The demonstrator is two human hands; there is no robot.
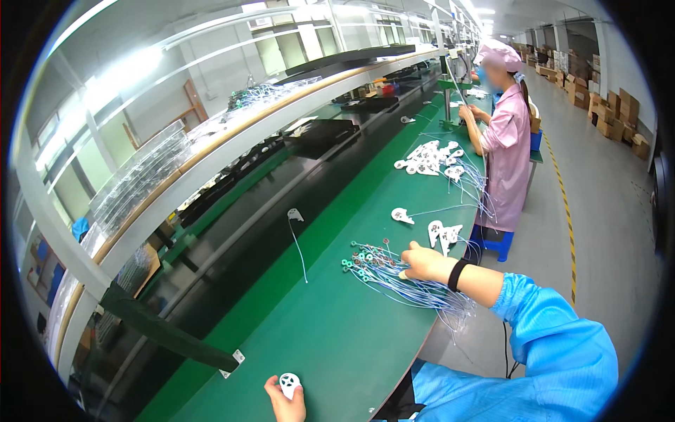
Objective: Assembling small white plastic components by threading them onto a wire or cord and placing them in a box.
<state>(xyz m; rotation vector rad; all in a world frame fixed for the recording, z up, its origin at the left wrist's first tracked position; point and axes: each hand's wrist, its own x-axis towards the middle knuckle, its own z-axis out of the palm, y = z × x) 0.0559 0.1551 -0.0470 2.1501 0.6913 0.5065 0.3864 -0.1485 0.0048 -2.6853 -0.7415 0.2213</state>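
My left hand (285,406), low in the picture, grips a small white plastic housing (289,385) with a round, spoked head between thumb and fingers. A bundle of thin blue-white wires (415,287) lies across the green bench top, tipped with small green and brown round ends (362,259). Over this bundle my right hand (427,262) is curled, with its fingers and thumb closing on the wires near their tips. Exactly how many wires it grips is hidden. Just beyond it lie several white housings (444,235), and another housing (401,216) trails a wire.
A co-worker in pink (508,141) works farther along the bench beside a pile of wired white housings (429,158). On the dark conveyor belt (260,235) rests one housing with a wire (294,215). A shelf post (165,327) stands at the left.
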